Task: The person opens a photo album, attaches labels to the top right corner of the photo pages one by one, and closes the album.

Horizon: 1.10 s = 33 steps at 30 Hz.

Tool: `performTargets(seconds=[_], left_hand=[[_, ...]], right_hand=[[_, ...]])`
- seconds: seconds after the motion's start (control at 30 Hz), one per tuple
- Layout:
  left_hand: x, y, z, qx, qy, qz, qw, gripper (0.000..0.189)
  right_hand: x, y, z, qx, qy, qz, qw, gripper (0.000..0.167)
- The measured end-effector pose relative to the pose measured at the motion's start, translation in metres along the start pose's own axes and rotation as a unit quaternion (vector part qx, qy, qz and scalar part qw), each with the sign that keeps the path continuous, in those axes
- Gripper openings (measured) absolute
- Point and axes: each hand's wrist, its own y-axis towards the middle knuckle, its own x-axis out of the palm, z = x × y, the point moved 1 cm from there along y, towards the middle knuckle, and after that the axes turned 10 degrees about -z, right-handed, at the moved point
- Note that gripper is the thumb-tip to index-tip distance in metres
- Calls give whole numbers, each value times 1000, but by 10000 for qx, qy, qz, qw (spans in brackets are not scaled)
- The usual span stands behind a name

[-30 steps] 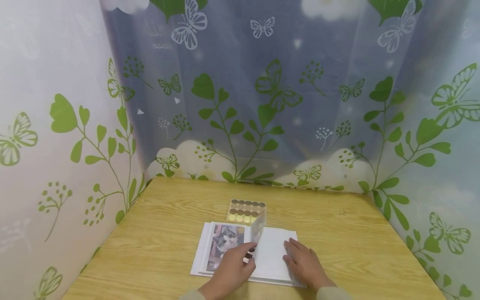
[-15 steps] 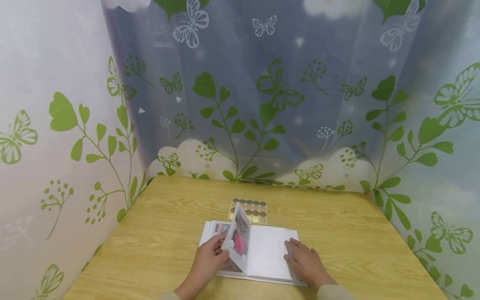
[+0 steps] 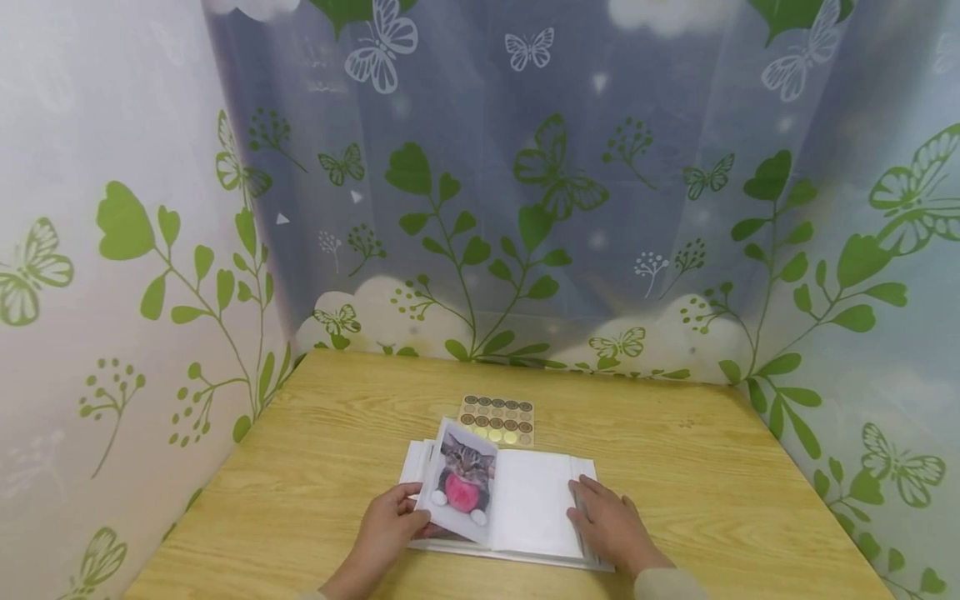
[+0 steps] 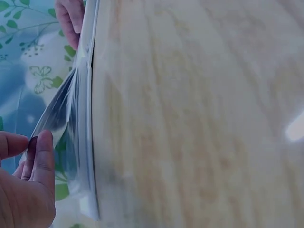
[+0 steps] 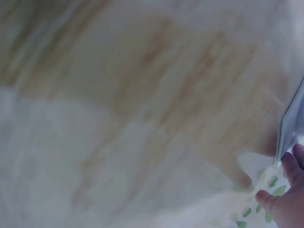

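Note:
A photo album (image 3: 534, 504) with white pages lies spread on the table. My left hand (image 3: 382, 525) pinches the outer edge of a raised album page (image 3: 467, 479), which leans leftward and bears a picture of a tabby cat with a pink round thing. The left wrist view shows the thumb and fingers of the left hand (image 4: 31, 185) at that page's edge. Over the right side of the album, my right hand (image 3: 615, 527) rests with its fingers extended on the blank page's outer edge. In the right wrist view, the right hand (image 5: 289, 199) touches the album's edge, thumb apart.
Just behind the album lies a sheet of round stickers (image 3: 498, 408) in brown and yellow rows, its near left corner covered by the raised page. The wood-grain table (image 3: 690, 467) is bounded by curtains (image 3: 585, 275) printed with leaves and butterflies.
The left hand has moved left, turning the page over from near the album's middle toward the left side, so its tabby picture now faces up. The right hand has stayed in place.

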Motion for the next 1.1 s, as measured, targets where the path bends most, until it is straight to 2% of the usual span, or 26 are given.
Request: performTargets(seconds=[0.27, 0.7, 1.1], left_hand=[[-6, -5, -9, -231, -117, 23, 9997, 47], [-7, -10, -14, -770, -288, 218, 9964, 44], [-12, -15, -18, -886, -262, 371, 9950, 37]], right_hand=[[-2, -1, -3, 76, 26, -74, 9999, 49], [0, -1, -1, 30, 0, -53, 10000, 49], [0, 0, 1, 40, -35, -46, 10000, 49]])
